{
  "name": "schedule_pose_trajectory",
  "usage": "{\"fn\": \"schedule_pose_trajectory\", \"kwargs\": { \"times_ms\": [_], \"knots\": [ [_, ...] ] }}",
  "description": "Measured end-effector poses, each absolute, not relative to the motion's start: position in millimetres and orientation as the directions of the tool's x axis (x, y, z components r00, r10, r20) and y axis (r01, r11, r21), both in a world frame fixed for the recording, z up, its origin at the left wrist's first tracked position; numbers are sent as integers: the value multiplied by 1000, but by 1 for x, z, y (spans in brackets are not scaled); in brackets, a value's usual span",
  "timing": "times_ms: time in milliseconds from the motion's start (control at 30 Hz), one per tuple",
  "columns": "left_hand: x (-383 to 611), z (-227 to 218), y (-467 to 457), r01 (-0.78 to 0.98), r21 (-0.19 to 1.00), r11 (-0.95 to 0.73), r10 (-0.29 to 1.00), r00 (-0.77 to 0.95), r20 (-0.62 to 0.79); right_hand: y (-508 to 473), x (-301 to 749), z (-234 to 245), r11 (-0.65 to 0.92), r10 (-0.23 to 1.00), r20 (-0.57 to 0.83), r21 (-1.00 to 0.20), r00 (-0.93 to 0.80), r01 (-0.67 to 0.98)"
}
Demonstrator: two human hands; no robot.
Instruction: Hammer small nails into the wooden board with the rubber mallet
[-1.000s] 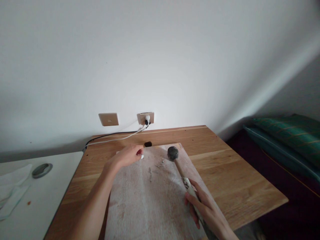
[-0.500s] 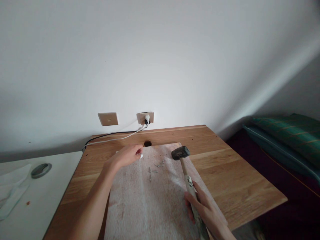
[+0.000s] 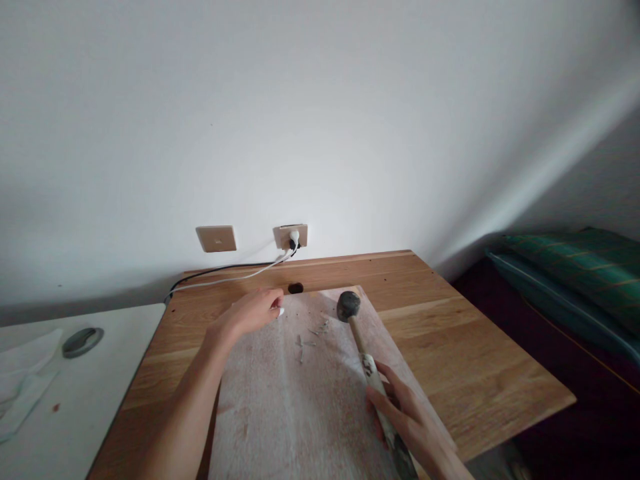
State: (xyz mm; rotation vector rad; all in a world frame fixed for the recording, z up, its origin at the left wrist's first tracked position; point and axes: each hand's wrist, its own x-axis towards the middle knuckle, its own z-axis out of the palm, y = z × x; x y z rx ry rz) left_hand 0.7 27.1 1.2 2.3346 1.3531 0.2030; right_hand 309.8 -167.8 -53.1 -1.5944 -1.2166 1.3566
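My right hand is wrapped round the worn, pale handle of a mallet. Its dark, blocky head is over the far right part of a pale wooden board. At the board's far left, my left hand is closed in a pinch, with a small white bit showing at the fingertips. What that bit is cannot be made out. Several loose nails lie on the board between my hands. A row of small dark dots, nails or holes, runs along its far end.
The board rests on a brown wooden desk with a round cable hole. Behind it, cables run to a wall socket. A white table adjoins at left. Green bedding is at right.
The mallet's head has swung slightly left, with its face turned more towards me. My right hand has shifted a little left with it. My left hand has stayed nearly still.
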Motion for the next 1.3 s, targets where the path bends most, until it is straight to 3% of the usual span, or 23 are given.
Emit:
{"fn": "schedule_pose_trajectory", "kwargs": {
  "times_ms": [200, 400, 567, 700, 800, 933, 1100, 1300],
  "knots": [
    [4, 3, 27, 781, 442, -442, 853, 518, -63, -169, 313, -58, -306, 952, -304, -935, 36, 181],
    [20, 3, 23, 702, 515, -492, 851, 513, 113, -168, 314, -51, -275, 958, -288, -905, 9, 325],
    [48, -11, 21, 581, 589, -562, 805, 548, 227, -161, 319, -56, -357, 931, -364, -908, 9, 218],
    [83, -20, 25, 537, 590, -603, 766, 596, 241, -161, 332, -66, -393, 918, -380, -909, 112, 139],
    [110, -27, 31, 517, 586, -624, 747, 615, 253, -168, 345, -66, -351, 936, -339, -916, 97, 191],
    [139, -42, 42, 482, 671, -564, 788, 557, 263, -175, 360, -59, -296, 954, -270, -921, 131, 253],
    [156, -57, 49, 485, 698, -528, 814, 523, 253, -175, 372, -63, -215, 976, -200, -927, 81, 307],
    [159, -59, 48, 491, 681, -542, 808, 527, 263, -174, 376, -79, -240, 970, -237, -926, 44, 291]
  ]
}}
